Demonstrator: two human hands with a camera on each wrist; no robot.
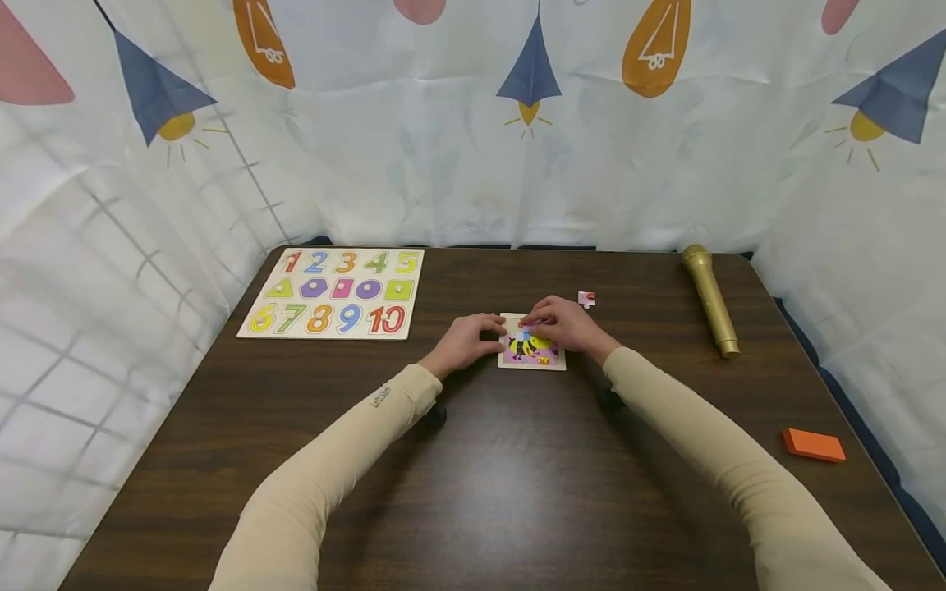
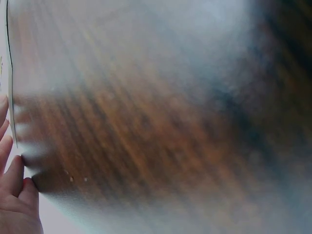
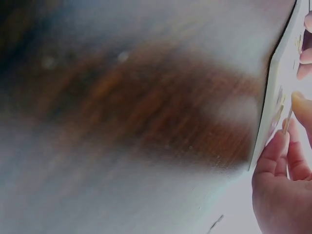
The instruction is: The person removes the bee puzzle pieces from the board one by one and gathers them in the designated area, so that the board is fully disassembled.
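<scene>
A small square jigsaw puzzle board [image 1: 532, 364] lies on the table, with a yellow and black bee on a pink ground. My left hand [image 1: 466, 341] touches the board's left edge, thumb spread apart from the fingers. Over the upper right of the board, my right hand [image 1: 567, 322] pinches a thin puzzle piece [image 3: 288, 121] between thumb and fingers; in the right wrist view it appears edge-on, close to the board. Its picture is hidden. A loose pink puzzle piece [image 1: 586, 299] lies beyond the right hand.
A number and shape puzzle board [image 1: 332, 323] lies at the back left of the dark wooden table [image 1: 510, 492]. On the right are a gold microphone [image 1: 711, 302] and, nearer, an orange block [image 1: 814, 445]. A patterned curtain [image 1: 458, 172] hangs behind.
</scene>
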